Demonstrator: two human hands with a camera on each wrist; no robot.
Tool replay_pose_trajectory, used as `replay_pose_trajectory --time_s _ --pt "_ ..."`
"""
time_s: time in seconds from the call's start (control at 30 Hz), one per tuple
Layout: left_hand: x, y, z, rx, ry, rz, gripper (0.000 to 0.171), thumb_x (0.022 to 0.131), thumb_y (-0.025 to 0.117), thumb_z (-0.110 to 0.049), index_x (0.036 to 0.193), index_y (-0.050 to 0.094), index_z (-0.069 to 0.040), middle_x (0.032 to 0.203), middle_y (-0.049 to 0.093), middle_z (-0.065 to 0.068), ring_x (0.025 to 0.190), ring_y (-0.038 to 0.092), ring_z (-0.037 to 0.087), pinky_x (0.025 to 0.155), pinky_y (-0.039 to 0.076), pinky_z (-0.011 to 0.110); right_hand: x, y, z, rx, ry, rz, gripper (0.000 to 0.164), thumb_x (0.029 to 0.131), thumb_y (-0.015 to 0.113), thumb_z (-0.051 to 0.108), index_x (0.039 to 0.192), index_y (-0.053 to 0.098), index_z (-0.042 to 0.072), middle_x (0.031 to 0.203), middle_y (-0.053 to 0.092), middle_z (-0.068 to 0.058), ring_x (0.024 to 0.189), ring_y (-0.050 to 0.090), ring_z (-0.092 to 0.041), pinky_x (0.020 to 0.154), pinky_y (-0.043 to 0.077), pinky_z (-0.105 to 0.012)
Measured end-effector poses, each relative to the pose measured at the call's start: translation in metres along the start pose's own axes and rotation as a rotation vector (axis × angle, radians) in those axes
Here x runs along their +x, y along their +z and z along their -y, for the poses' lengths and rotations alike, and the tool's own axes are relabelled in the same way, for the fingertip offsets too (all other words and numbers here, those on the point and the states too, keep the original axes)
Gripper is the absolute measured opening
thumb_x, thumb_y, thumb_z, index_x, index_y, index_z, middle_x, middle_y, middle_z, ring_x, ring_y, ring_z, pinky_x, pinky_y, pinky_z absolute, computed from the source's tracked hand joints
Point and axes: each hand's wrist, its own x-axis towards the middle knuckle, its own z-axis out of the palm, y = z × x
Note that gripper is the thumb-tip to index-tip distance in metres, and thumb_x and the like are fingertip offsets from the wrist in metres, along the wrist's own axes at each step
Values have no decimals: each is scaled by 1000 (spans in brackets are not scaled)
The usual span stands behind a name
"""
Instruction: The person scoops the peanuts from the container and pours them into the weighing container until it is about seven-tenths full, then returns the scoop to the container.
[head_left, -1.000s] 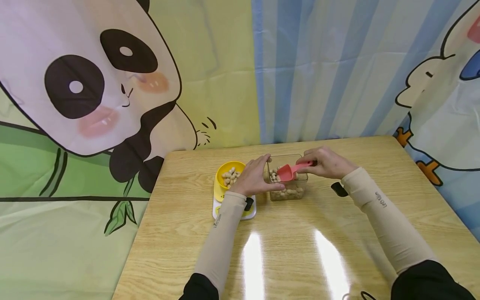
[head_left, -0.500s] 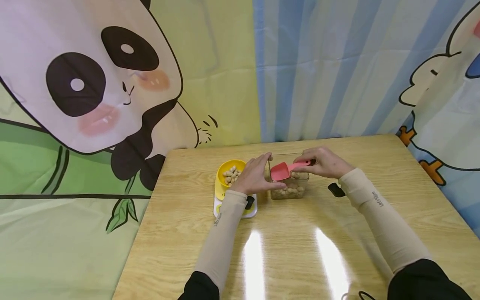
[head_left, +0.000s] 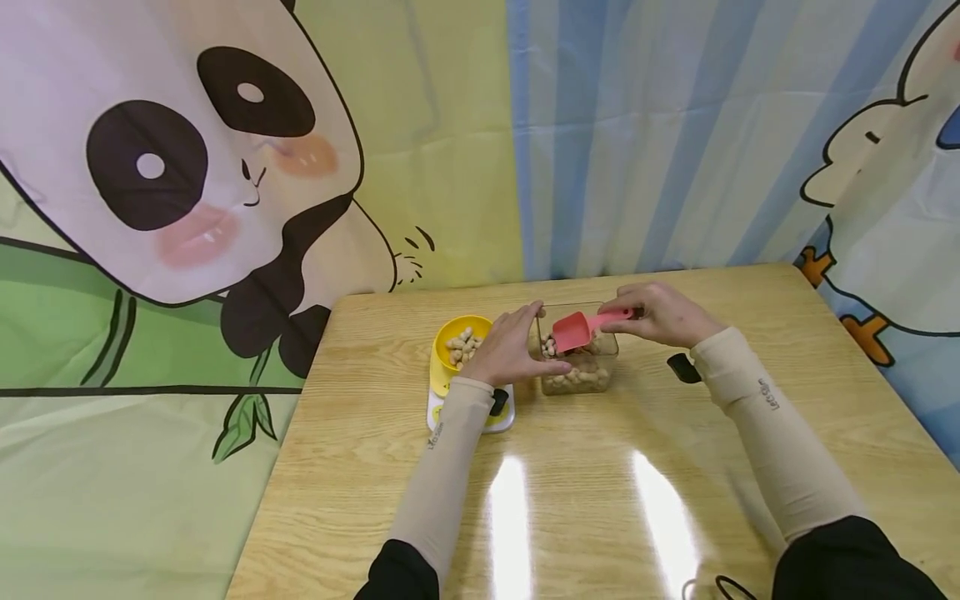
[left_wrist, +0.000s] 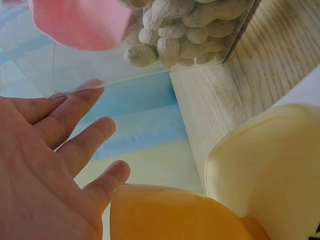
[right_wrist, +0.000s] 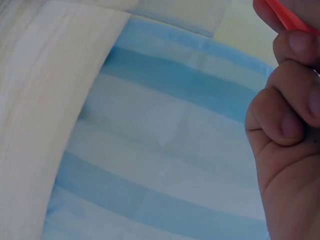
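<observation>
In the head view, a red plastic scoop (head_left: 573, 332) is pinched by its handle in my right hand (head_left: 663, 315), its blade over the clear box (head_left: 606, 361). Shelled-looking detail is too small there, but the left wrist view plainly shows peanuts (left_wrist: 170, 47) inside, still in their shells. Whether the scoop carries any, I cannot tell. My left hand (head_left: 508, 352) spreads along the box's left side, fairly straight fingers touching its rim and the thumb near its front. Beside that hand stands a yellow bowl (head_left: 438, 343) of peanuts, partly hidden by it.
The bowl sits on a white and yellow kitchen scale (head_left: 498, 426), half covered by my left wrist. The wooden table (head_left: 360, 467) ends at a curtain printed with a panda (head_left: 262, 208). A thin black cable (head_left: 731, 585) lies at the front edge.
The scoop first moved left and up inside the box, then shifted back right and a little away from me with my right hand. My left hand has stayed at the box.
</observation>
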Motion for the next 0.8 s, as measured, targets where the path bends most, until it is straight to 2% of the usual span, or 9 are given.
replay_pose_trajectory --time_s 0.2,0.47,0.6,0.8 --pt "0 0 -1 -3 9 -12 120 70 62 -89 162 21 -22 151 45 -8 141 38 19 119 31 43 -2 -11 6 -26 45 34 22 90 79 20 110 79 11 82 62 12 62 51 -5 55 49 -25" --pt "0 0 -1 21 18 -10 120 73 63 -86 162 20 -19 151 46 -6 140 40 15 123 20 38 -1 -20 10 -22 83 88 18 90 80 18 107 79 13 82 63 11 62 51 -5 55 48 -25" --pt "-1 -1 -2 19 10 -7 119 74 66 -83 163 20 -19 152 46 -6 140 41 16 124 18 38 3 -16 11 20 67 142 12 90 79 20 102 80 16 77 61 11 61 48 -7 52 45 -25" --pt "-2 -1 -4 -4 5 -16 117 74 71 -78 162 21 -21 151 47 -5 138 42 17 123 21 41 8 -10 12 95 64 206 11 91 78 20 102 80 18 80 64 12 63 51 -8 53 47 -26"
